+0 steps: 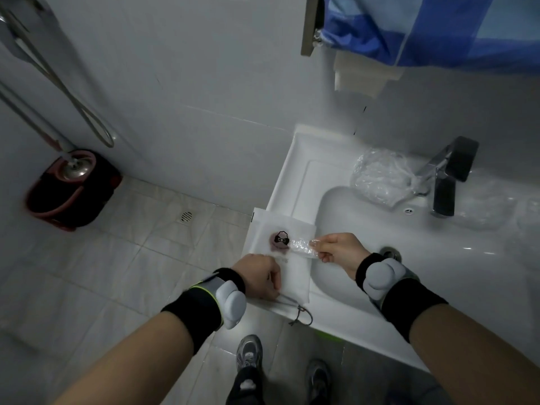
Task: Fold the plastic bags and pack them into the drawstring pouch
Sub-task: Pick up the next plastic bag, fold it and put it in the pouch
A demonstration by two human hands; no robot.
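Note:
A white drawstring pouch [295,273] with a small dark cartoon print lies flat on the left rim of the washbasin [295,182]. My left hand [260,277] grips the pouch's near edge, close to its grey cord [301,315]. My right hand [339,249] pinches a small folded clear plastic bag [302,247] and holds it just above the pouch's printed face. A crumpled clear plastic bag [380,178] sits on the basin's back ledge beside the tap. More clear plastic [482,211] lies to the right of the tap.
A dark tap [447,176] stands at the back of the basin, the drain [390,254] near my right wrist. A red mop bucket [73,190] stands on the tiled floor at left, with a floor drain [186,216]. My shoes [249,352] are below the basin's edge.

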